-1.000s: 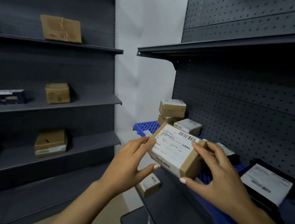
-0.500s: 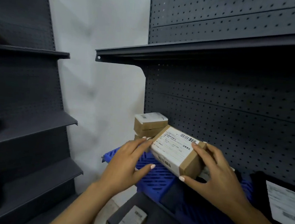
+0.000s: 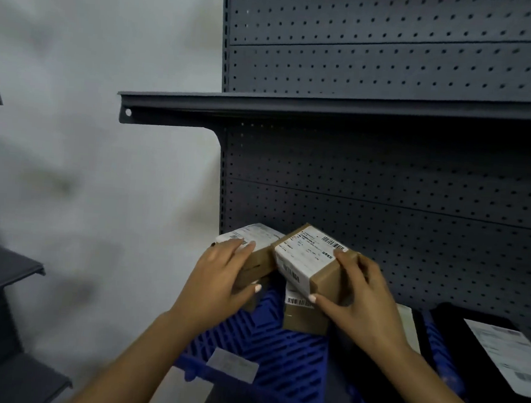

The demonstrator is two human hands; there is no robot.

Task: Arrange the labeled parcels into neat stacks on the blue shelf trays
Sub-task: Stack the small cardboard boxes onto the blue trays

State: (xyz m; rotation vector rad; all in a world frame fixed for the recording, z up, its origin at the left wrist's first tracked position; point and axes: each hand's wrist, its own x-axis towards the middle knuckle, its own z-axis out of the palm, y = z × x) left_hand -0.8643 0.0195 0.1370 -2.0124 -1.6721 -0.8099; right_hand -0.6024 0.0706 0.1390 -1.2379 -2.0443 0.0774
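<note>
Over the blue shelf tray (image 3: 280, 358), right hand (image 3: 358, 301) fingers (image 3: 346, 261) grasping a labeled parcel (image 3: 312, 262), tilted, likely for lowering onto the parcel below (image 3: 304, 317). Left hand (image 3: 220, 280), fingers flat, steadying the neighbouring stack (image 3: 255, 248), seemingly to keep edges aligned.

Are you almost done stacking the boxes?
Partly. Already done: a small stack of boxes stands at the back of the blue tray, with the left hand resting on it. In hand: the right hand holds a tilted labeled parcel above another box. Left: setting it down flat, and the black mailer.
</note>
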